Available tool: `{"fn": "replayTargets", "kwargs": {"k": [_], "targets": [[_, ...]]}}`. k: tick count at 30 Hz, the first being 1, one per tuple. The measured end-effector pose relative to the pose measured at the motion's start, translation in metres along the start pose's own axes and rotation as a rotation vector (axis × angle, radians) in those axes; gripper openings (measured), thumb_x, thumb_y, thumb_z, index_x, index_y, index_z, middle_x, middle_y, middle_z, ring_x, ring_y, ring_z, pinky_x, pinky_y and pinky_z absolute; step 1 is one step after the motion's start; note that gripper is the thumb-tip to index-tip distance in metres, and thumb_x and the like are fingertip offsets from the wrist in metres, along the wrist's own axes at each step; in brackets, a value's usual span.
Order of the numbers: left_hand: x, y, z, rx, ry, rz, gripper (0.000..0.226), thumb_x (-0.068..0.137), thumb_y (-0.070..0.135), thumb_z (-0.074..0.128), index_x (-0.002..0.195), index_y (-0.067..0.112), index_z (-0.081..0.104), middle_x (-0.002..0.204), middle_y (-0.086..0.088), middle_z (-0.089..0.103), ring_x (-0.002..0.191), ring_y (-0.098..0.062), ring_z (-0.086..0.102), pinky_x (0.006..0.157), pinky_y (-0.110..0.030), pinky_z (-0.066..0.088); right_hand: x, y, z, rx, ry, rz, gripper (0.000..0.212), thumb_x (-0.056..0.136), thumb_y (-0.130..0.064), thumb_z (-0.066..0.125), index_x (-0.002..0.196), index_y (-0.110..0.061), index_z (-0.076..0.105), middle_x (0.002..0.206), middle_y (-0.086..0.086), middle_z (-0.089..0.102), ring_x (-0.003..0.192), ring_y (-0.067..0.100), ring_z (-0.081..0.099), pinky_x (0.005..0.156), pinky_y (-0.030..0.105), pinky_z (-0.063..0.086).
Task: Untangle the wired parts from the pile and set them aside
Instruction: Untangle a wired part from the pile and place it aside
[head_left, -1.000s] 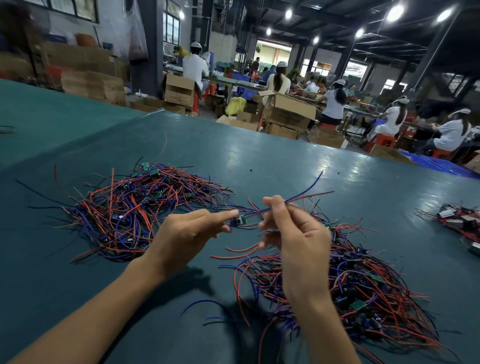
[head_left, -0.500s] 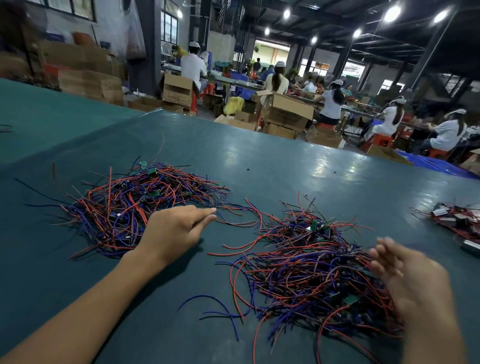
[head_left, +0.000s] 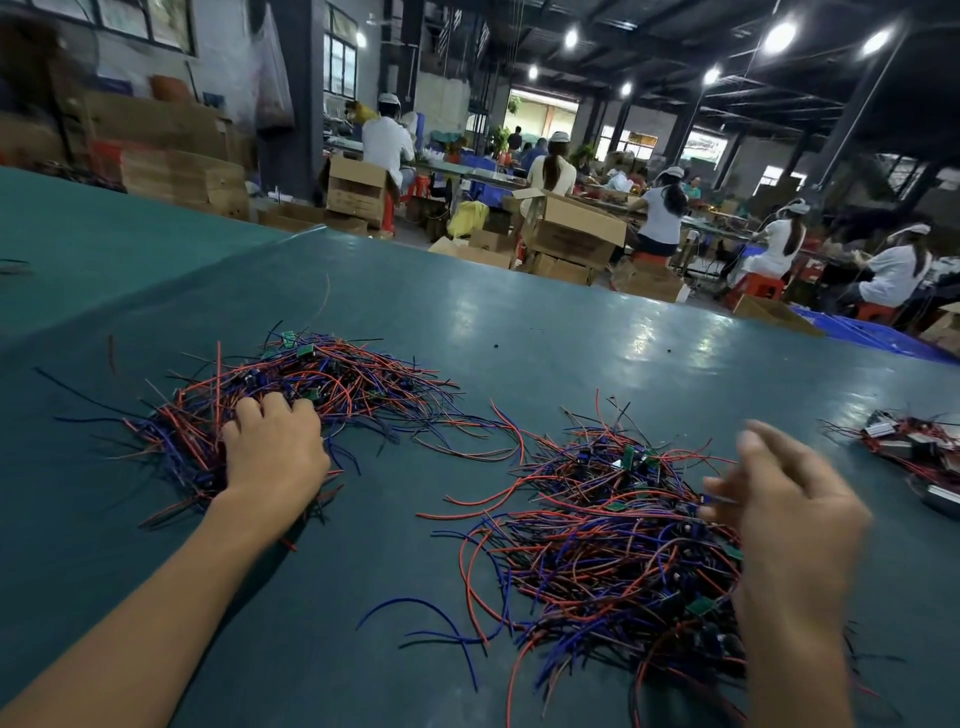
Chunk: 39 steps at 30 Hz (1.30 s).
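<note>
Wire piles (head_left: 597, 519) lie on a teal table (head_left: 519, 338); workers (head_left: 661, 213) sit beyond.

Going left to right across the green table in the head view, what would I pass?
Left wire pile → right wire pile → right hand → small bundle of wired parts.

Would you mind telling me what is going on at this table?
A person is sorting wired parts on a green table. Their left hand rests on the left pile, fingertips buried in the wires. The right hand, blurred, hovers over the tangled right pile; whether it holds anything is unclear.
</note>
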<state>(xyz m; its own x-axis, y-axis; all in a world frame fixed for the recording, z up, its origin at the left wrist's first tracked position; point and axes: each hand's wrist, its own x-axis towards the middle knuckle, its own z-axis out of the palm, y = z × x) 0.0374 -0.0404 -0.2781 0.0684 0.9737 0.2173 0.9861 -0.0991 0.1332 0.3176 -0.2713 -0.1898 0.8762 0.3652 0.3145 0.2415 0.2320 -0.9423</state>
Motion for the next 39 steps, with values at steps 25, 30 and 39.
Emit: {"fn": "replayTargets", "kwargs": {"k": [25, 30, 39], "targets": [[-0.018, 0.024, -0.012, -0.792, 0.480, 0.732, 0.023, 0.091, 0.017, 0.073, 0.113, 0.008, 0.070, 0.100, -0.002, 0.070, 0.089, -0.016, 0.067, 0.083, -0.029, 0.052, -0.096, 0.100, 0.132, -0.394, -0.640, -0.517, 0.018, 0.097, -0.020, 0.062, 0.105, -0.012, 0.075, 0.095, 0.001, 0.073, 0.087, 0.015, 0.066, 0.080, 0.026, 0.050], [-0.036, 0.049, -0.010, -1.559, -0.120, 0.437, 0.026, 0.085, 0.020, 0.073, 0.109, 0.008, 0.072, 0.085, -0.010, 0.075, 0.070, -0.018, 0.071, 0.055, -0.028, 0.055, -0.096, 0.096, 0.128, -0.179, -0.604, -0.245, 0.020, 0.095, -0.030, 0.062, 0.093, -0.017, 0.078, 0.076, -0.008, 0.070, 0.068, 0.008, 0.061, 0.066, 0.026, 0.049], [-0.035, 0.044, -0.010, -1.772, -0.754, 0.345, 0.032, 0.080, 0.009, 0.076, 0.110, -0.004, 0.073, 0.095, -0.019, 0.072, 0.082, -0.021, 0.071, 0.060, -0.026, 0.057, -0.084, 0.080, 0.125, 0.362, -0.657, 0.305, 0.023, 0.089, -0.026, 0.073, 0.108, -0.014, 0.078, 0.063, 0.002, 0.058, 0.046, 0.012, 0.038, 0.039, 0.020, 0.028]]}}
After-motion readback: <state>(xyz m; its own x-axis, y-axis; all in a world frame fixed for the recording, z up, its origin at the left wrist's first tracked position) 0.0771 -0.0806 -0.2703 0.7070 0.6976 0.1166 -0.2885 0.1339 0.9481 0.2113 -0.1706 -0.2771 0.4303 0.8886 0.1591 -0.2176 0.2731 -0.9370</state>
